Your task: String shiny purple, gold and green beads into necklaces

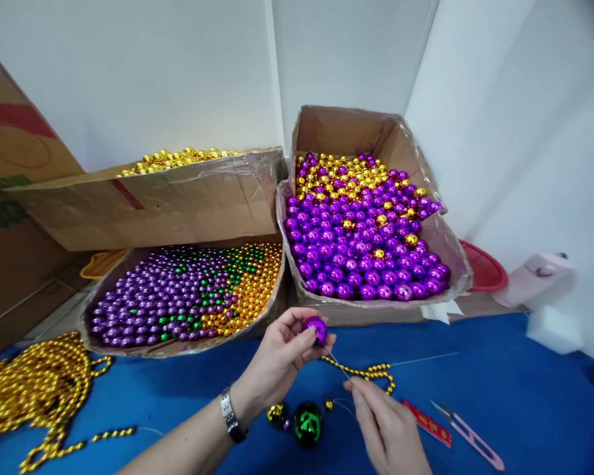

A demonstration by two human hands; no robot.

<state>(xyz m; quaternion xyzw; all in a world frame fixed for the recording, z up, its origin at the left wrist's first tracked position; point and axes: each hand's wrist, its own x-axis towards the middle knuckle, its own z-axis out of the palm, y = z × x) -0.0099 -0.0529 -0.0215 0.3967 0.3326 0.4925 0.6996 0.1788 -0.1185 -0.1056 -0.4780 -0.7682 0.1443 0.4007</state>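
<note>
Head view, lowest centre of the frame: the right hand (pixel 389 432) pinches its fingertips together on a thin metal needle (pixel 337 363) that slants up and left toward the left hand. Just left of it on the blue worktop (pixel 499 389) lie a large shiny green ball (pixel 307 423), a smaller gold ball (pixel 276 413) and a tiny gold bead. To the right lie a red strip (pixel 429 423) and pink-handled thread snips (pixel 468 434). A little higher, the left hand (pixel 282 359), with a silver wristwatch (pixel 231 414) on its wrist, is clamped by thumb and fingers on a shiny purple ball (pixel 316 328) at the needle's upper end. A short strand of small gold beads (pixel 371 374) curls between the two hands. At lower left sits a heap of gold bead strands (pixel 32 389). Behind, a low cardboard box of purple, green and gold beads (pixel 178 297) stands left of centre, a cardboard box of larger purple and gold balls (pixel 366 237) right of centre, and a cardboard box of gold balls (pixel 178 191) at upper left against the white wall.
</note>
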